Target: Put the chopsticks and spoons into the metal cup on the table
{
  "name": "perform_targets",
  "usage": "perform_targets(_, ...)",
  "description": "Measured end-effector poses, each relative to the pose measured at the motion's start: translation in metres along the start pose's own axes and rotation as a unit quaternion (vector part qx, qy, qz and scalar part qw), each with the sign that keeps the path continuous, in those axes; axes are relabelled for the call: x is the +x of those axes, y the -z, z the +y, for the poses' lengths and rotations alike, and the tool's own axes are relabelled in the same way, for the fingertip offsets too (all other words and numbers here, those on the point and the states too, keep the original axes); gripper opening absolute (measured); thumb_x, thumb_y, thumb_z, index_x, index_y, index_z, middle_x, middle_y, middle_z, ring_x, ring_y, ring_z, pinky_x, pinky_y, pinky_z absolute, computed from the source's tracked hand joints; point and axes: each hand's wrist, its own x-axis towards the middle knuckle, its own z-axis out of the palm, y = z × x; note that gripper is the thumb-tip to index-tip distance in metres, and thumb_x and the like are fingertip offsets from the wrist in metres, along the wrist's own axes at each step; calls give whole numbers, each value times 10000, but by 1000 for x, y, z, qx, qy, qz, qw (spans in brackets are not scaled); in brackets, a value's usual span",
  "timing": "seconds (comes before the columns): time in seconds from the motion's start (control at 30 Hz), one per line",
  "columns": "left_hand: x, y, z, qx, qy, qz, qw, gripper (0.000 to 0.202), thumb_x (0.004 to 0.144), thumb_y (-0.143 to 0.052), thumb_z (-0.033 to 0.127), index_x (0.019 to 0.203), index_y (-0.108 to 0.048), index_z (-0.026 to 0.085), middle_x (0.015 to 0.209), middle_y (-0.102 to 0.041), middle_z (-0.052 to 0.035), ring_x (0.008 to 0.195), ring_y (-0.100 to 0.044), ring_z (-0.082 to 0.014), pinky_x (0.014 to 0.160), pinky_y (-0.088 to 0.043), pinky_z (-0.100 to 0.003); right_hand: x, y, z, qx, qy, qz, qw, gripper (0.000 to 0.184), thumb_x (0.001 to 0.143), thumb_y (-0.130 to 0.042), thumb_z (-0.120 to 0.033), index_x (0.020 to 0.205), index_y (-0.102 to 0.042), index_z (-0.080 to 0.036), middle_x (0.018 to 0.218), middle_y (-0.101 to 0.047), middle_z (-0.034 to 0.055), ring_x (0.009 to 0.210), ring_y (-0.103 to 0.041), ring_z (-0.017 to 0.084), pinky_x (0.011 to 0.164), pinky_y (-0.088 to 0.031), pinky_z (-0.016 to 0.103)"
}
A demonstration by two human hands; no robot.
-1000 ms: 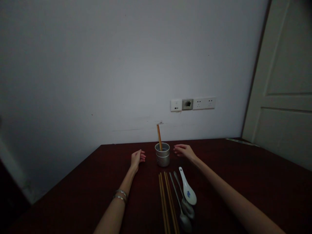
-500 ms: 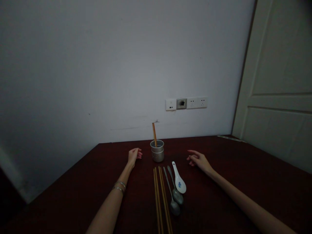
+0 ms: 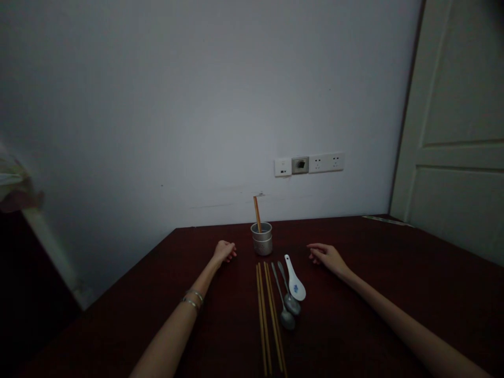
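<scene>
Left hand (image 3: 224, 250) and right hand (image 3: 329, 258), relaxed and seemingly empty, flank on the dark-red table (image 3: 228, 320) a metal cup (image 3: 262, 244) whose propped chopsticks (image 3: 257, 212) tilt (being taller than it), with loose chopsticks (image 3: 264, 315), metal spoons (image 3: 287, 319) and a white soup spoon (image 3: 296, 287) before it, perhaps spaced for reach.

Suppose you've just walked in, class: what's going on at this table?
A person rests both forearms over a dark red table. The left hand, loosely curled, is left of a metal cup; the right hand is off to its right, with nothing visible in it. Slender wooden sticks lean in the cup. Nearer the person lie chopsticks, metal utensils and a white spoon, all untouched.
</scene>
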Motion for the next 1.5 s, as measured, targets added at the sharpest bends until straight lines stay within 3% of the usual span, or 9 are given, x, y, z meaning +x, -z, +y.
perform_targets(0.1, -17, -3, 11, 90, 15, -87, 992, 133, 581, -553, 197, 477, -566, 115, 405, -573, -72, 282, -387, -84, 324, -329, -191, 0, 1, 1, -13, 14, -6, 1000, 240, 711, -522, -263, 866, -613, -104, 574, -611, 20, 463, -540, 96, 456, -433, 205)
perform_targets(0.2, -39, -14, 20, 191, -7, -182, 965, 183, 604, -526, 233, 468, -572, 119, 421, -584, -80, 277, -386, -88, 318, -333, -201, 0, 3, 2, -25, 24, -12, 999, 238, 722, -515, -268, 864, -618, -107, 588, -617, 23, 477, -550, 98, 470, -438, 206)
perform_targets(0.3, -61, -26, 24, 242, -39, -220, 944, 206, 621, -503, 250, 474, -571, 122, 408, -572, -62, 270, -388, -90, 320, -340, -207, -1, 3, 2, -34, 20, -7, 999, 239, 726, -513, -269, 867, -622, -110, 596, -621, 25, 486, -558, 101, 479, -442, 206)
perform_targets(0.6, -92, -40, 19, 328, -80, -224, 914, 273, 632, -478, 285, 402, -518, 143, 411, -559, -53, 266, -395, -99, 344, -362, -239, 0, 4, 5, -34, 15, -20, 999, 247, 728, -517, -282, 872, -624, -113, 611, -619, 28, 512, -562, 107, 510, -453, 217)
perform_targets(0.83, -96, -47, 20, 385, -81, -165, 905, 314, 613, -522, 332, 354, -489, 158, 350, -505, -48, 375, -488, -127, 426, -387, -214, 0, 4, 6, -30, 12, -18, 999, 240, 724, -525, -280, 868, -625, -116, 614, -623, 31, 515, -562, 109, 501, -448, 215)
perform_targets(1.0, -97, -53, 17, 406, -146, -83, 898, 233, 569, -572, 382, 529, -590, 153, 592, -627, -109, 600, -603, -225, 526, -430, -269, -2, 4, 3, -59, 19, -23, 998, 255, 735, -509, -290, 880, -624, -114, 619, -626, 30, 527, -564, 110, 513, -445, 215)
perform_targets(1.1, -96, -58, 13, 412, -156, -63, 896, 241, 578, -576, 386, 607, -617, 151, 708, -647, -144, 679, -616, -266, 564, -443, -302, -3, 3, 0, -72, 23, -22, 997, 247, 732, -507, -286, 867, -625, -116, 610, -623, 26, 528, -563, 110, 512, -441, 212)
perform_targets(1.5, -93, -65, 4, 420, -184, -59, 887, 191, 643, -522, 289, 627, -632, 133, 678, -639, -138, 630, -611, -229, 505, -412, -244, -4, 1, -1, -79, 35, -14, 996, 259, 705, -496, -283, 849, -630, -114, 600, -620, 22, 520, -559, 115, 506, -437, 218)
